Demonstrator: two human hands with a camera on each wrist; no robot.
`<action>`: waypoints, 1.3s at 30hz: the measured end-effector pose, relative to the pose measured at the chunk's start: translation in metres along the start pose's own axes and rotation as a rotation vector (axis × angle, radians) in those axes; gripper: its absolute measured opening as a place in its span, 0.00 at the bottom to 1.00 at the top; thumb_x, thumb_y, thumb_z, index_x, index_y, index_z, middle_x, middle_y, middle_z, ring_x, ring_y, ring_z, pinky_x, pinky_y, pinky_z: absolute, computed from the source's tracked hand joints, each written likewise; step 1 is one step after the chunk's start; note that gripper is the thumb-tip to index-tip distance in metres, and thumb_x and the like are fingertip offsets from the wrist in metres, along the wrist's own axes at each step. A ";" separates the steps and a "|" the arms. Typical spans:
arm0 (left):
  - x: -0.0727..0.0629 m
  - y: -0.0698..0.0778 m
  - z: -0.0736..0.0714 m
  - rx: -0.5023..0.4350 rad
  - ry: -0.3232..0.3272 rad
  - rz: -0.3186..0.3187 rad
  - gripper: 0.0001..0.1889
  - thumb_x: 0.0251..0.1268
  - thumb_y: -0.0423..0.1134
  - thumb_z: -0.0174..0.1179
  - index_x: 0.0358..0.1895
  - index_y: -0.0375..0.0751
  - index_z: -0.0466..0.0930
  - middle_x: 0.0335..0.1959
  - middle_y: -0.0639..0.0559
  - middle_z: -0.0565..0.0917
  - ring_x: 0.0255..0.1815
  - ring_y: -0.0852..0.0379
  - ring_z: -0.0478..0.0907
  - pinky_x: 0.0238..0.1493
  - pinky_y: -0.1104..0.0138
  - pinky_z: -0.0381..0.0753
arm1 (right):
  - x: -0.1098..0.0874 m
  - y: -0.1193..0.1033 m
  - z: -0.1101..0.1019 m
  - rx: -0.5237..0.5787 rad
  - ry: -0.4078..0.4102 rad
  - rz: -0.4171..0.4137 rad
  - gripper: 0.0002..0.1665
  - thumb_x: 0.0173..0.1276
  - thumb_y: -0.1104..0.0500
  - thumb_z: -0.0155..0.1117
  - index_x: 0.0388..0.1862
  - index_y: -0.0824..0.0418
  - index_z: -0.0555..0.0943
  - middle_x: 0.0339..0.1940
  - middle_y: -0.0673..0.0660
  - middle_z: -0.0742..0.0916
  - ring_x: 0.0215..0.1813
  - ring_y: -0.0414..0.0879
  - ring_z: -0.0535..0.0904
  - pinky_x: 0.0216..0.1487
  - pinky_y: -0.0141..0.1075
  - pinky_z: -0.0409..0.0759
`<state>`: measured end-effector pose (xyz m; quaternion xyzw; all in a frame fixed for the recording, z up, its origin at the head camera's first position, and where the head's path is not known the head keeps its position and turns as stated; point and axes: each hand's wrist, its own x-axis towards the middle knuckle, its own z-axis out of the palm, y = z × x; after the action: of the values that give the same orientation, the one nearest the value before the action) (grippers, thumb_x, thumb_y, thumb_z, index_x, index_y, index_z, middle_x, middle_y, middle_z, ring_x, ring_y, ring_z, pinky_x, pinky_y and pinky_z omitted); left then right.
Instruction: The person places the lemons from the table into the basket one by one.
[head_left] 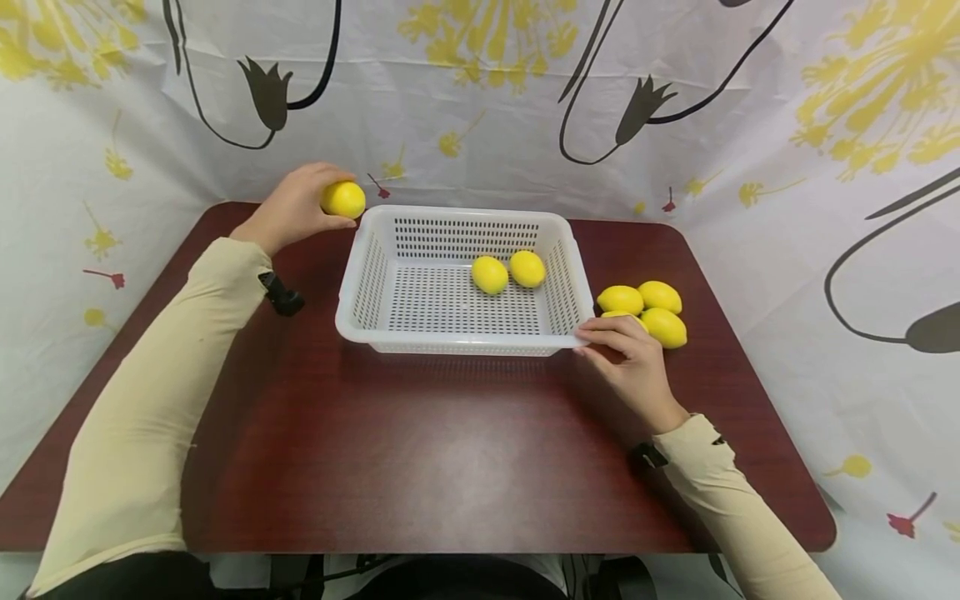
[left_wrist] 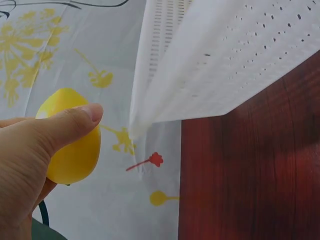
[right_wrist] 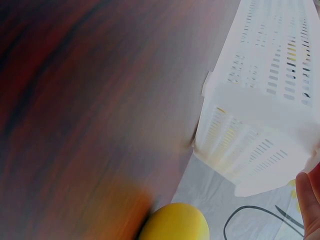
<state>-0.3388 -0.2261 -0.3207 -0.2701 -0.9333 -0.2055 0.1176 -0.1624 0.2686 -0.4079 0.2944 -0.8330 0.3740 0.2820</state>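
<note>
My left hand grips a lemon beside the far left corner of a white plastic basket. In the left wrist view the thumb lies across that lemon, which is apart from the basket wall. Two lemons lie side by side inside the basket, right of its middle. At the near right corner my right hand pinches the basket rim; only some of its fingers show in the right wrist view.
Several lemons are clustered on the table to the right of the basket, one partly hidden behind the right hand. The dark red table has rounded corners. A patterned white cloth hangs behind and at both sides.
</note>
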 end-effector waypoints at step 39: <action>0.052 0.069 0.002 0.012 -0.095 0.134 0.34 0.55 0.38 0.73 0.67 0.35 0.72 0.66 0.37 0.75 0.71 0.37 0.66 0.76 0.47 0.65 | 0.001 -0.003 -0.002 0.017 0.004 -0.004 0.27 0.39 0.76 0.80 0.42 0.62 0.89 0.43 0.58 0.90 0.50 0.50 0.81 0.62 0.22 0.72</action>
<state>-0.3444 -0.1486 -0.2833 -0.3407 -0.9188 -0.1785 0.0882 -0.1610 0.2679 -0.4049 0.2975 -0.8288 0.3810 0.2819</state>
